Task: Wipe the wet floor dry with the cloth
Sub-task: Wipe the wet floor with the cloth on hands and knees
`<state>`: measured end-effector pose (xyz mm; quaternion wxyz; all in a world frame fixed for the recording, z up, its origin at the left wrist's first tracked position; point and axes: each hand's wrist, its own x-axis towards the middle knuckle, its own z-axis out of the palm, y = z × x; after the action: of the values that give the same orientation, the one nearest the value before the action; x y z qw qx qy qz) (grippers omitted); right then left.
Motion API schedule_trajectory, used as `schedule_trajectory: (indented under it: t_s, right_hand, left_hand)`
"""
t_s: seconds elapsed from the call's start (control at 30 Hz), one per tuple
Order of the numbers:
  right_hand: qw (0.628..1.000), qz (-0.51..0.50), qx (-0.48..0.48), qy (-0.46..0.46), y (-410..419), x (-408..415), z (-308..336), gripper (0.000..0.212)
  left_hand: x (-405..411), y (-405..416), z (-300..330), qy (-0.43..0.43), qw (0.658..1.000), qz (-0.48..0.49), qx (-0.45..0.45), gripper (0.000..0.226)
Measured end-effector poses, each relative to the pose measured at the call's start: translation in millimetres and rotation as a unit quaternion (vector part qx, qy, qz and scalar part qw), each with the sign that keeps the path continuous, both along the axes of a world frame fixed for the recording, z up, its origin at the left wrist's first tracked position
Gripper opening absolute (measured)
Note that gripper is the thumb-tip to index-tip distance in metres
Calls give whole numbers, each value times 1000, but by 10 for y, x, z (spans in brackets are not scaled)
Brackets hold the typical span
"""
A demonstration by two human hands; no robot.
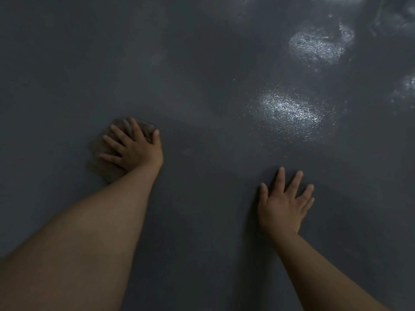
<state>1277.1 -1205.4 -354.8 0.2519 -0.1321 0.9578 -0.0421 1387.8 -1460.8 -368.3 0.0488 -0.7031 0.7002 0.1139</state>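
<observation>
Floor [197, 63] surface, dark grey and matte, is filling the entire head view. Glossy patches are showing on it toward the upper right: one bright sheen [289, 111] is lying ahead of the right hand, well apart from it, and a second lighter patch [318, 46] is sitting further up, with more shine running along the top and right edges. Ground under and between the two arms is looking uniformly dull.

Both forearms are entering from the bottom edge, bare, and are reaching forward.

Cloth [98, 163], a brownish crumpled piece, is lying on the floor at left of centre, well apart from the shiny patches. Its edges are blurring into the dim floor, so its exact outline is hard to tell; parts of it are showing beyond the fingertips and beside the wrist.

Left hand [134, 149] is pressing flat on top of the cloth, fingers straight and spread, thumb lying out to the right over the cloth's far edge. It is not curling around the fabric.

Right hand [283, 205] is resting palm-down on bare floor, fingers straight and fanned wide, holding nothing, near the lower right and well apart from the cloth.
</observation>
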Motion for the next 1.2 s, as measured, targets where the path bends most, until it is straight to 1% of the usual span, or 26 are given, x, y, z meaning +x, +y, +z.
schedule_trajectory:
  t_s: [0.07, 0.1, 0.17, 0.23, 0.3, 0.37, 0.43, 0.47, 0.5, 0.53, 0.63, 0.67, 0.73, 0.8, 0.83, 0.9, 0.97, 1.0, 1.07, 1.1, 1.17, 1.2]
  right_hand:
    - [1000, -4, -6, 1, 14, 2, 1, 61]
    - [1000, -7, -11, 3, 17, 7, 4, 60]
    - [1000, -16, -26, 9, 23, 15, 14, 57]
    - [999, -24, -42, 14, 37, 2, 25, 55]
    - [998, -24, -50, 14, 60, -12, 27, 53]
    - [999, -15, -48, 16, 82, -12, 33, 53]
    - [999, -8, -38, 19, 75, -10, 29, 54]
    - [999, -9, -35, 17, 66, -10, 33, 55]
    - [999, -12, -33, 13, 54, -1, 43, 55]
    - [999, -13, -34, 10, 42, 9, 57, 55]
    - [1000, -7, -30, 3, 4, 56, 96, 56]
    - [1000, -1, -27, 1, -5, 82, 108, 56]
    - [1000, 17, -25, -4, -20, 146, 120, 55]
    - [999, 39, -25, -8, -8, 222, 134, 54]
    - [998, 52, -22, -10, 11, 263, 139, 54]
    - [997, 75, -17, -12, 66, 342, 147, 53]
    - [995, 94, -16, -10, 126, 419, 148, 53]
    - [995, 99, -17, -8, 156, 456, 148, 52]
    - [994, 102, -24, -4, 201, 515, 154, 52]
    - [995, 99, -28, -3, 218, 535, 159, 51]
    - [995, 90, -38, -12, 241, 573, 173, 50]
    - [995, 85, -44, -17, 250, 591, 177, 50]
  left_hand:
    - [-175, 96, 1, 5, 1000, -23, 3, 70]
    - [-274, 189, -2, 3, 998, -61, 3, 69]
    - [-474, 502, -6, -8, 983, -181, 14, 69]
    - [-632, 956, 1, -2, 947, -319, 34, 70]
    - [-701, 1401, 36, 6, 897, -437, 61, 70]
    - [-686, 1598, 60, -13, 856, -511, 77, 68]
    - [-633, 1495, 76, -20, 832, -549, 73, 67]
    - [-586, 1390, 82, -24, 825, -560, 68, 67]
    - [-511, 1270, 86, -29, 828, -557, 63, 66]
    - [-406, 1140, 82, -33, 842, -534, 60, 66]
    - [68, 742, 41, -44, 923, -379, 47, 65]
    - [264, 628, 28, -49, 945, -321, 40, 65]
    - [633, 431, 17, -42, 979, -195, 32, 64]
    - [878, 323, 37, -23, 996, -76, 41, 63]
    - [932, 318, 47, -19, 998, -39, 46, 61]
    - [898, 396, 44, -13, 999, -14, 47, 60]
    - [738, 612, 42, -8, 998, -37, 43, 62]
    - [638, 782, 39, -9, 996, -74, 42, 63]
    - [429, 1230, 44, -12, 979, -197, 55, 65]
    - [338, 1484, 61, -12, 960, -272, 70, 66]
    - [227, 1948, 117, -14, 904, -414, 109, 65]
    - [210, 2098, 141, -20, 876, -466, 120, 64]
